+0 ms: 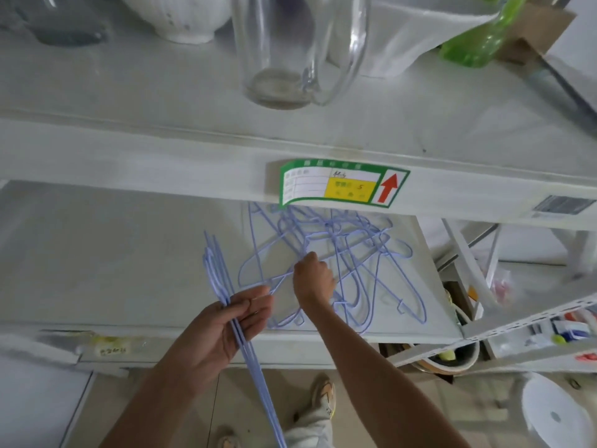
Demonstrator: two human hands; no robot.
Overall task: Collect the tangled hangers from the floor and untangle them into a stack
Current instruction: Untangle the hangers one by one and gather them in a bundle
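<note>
A tangle of several thin light-blue wire hangers lies on the white lower shelf, partly hidden under the upper shelf's front edge. My left hand grips a small bunch of untangled blue hangers, held together edge-on, running from above the hand down towards the floor. My right hand reaches into the left side of the tangle with its fingers pinched on one hanger's wire.
The upper shelf carries a glass jug, a white bowl and a green bottle. A green and yellow label is stuck on its front edge. More racks and clutter stand at the right. My feet show on the tiled floor.
</note>
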